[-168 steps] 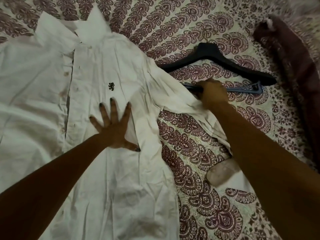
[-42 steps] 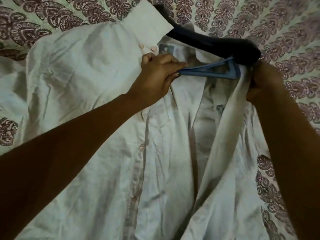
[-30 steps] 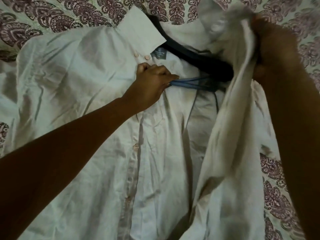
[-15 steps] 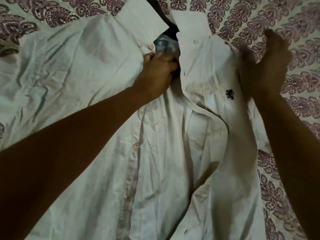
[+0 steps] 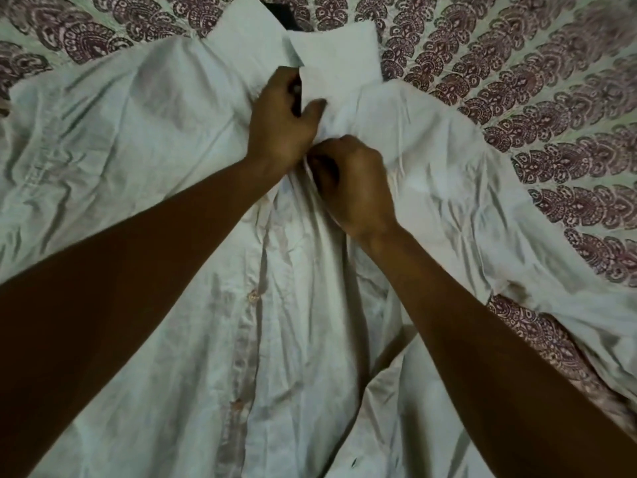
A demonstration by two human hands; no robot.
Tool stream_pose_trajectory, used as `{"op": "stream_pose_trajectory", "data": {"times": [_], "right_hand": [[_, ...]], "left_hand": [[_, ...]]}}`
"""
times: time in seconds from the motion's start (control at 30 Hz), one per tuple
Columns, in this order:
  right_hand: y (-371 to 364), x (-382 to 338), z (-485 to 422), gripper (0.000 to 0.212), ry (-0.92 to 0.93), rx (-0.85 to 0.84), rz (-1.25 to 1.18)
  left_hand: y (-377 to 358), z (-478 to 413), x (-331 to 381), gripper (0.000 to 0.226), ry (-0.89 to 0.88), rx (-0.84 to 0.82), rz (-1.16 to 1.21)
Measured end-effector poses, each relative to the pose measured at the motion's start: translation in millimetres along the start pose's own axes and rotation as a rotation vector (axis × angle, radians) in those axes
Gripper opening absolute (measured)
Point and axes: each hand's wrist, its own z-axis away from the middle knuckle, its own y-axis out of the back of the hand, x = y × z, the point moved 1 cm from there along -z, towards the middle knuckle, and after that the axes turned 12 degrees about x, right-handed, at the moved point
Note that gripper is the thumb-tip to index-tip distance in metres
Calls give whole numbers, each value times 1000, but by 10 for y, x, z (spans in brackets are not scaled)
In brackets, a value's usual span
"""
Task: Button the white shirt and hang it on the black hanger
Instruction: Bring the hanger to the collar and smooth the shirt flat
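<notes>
Pinching the collar (image 5: 334, 60) edge of the white shirt (image 5: 155, 139), the left hand (image 5: 281, 122) had thumb and fingers closed on the fabric. Right hand (image 5: 355, 188) sat just below, touching the left, its fingers curled and gripping the front edge at the neck. The shirt lay front-up and creased on a patterned bedsheet (image 5: 517, 81), its lower fronts parted. A dark sliver above the collar was probably the black hanger (image 5: 282, 15), the rest hidden under the cloth. Both forearms crossed the shirt's middle and covered much of the placket. Counted: one shirt, two hands, two buttons showing on the placket, upper button (image 5: 254, 296) and lower button (image 5: 238, 405).
</notes>
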Motion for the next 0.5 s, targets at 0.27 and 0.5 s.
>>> {"op": "stream_pose_trajectory", "data": {"times": [0.27, 0.5], "right_hand": [[615, 502, -192, 47, -7, 201, 412], [539, 823, -56, 87, -63, -95, 634]], "left_hand": [[157, 147, -124, 57, -551, 60, -747], [129, 81, -302, 49, -685, -163, -927]]}}
